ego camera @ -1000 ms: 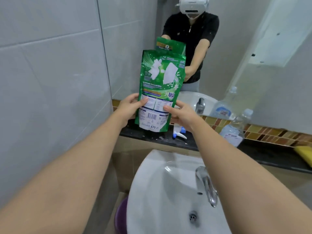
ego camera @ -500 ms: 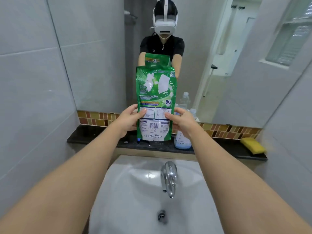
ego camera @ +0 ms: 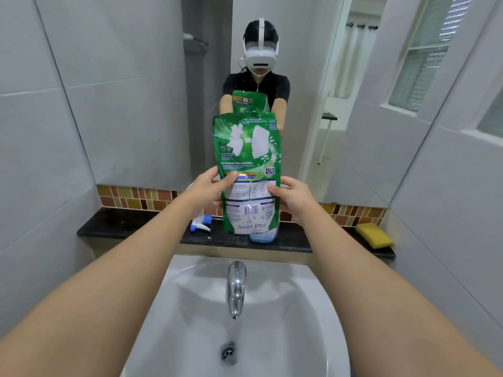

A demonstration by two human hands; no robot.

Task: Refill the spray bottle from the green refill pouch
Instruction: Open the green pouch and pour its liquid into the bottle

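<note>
1. Two hands share one load in the head view: the left hand and the right hand each pinch a side edge of the green refill pouch, thumbs on the printed back panel, fingers curled behind. The pouch hangs upright above the black ledge, its top looking sealed and uncut, though I cannot be sure.

2. The spray bottle stands on the ledge directly behind the pouch's lower edge — only its clear base with bluish liquid shows. Whether its neck is open cannot be told, as the pouch hides it. A blue-and-white trigger head lies on the ledge to the left, apart from the bottle.

3. Risks, as I judge them: the pouch is soft and looks full, so a squeeze once it is opened could send liquid over the ledge or into the sink. The bottle's narrow neck leaves little margin — a tilted pour could miss. The pouch's bottom could also knock the bottle over if lowered blindly.

4. Count: one pouch, one bottle, one trigger head, one tap, one yellow sponge at the ledge's right end, one mirror behind.
</note>
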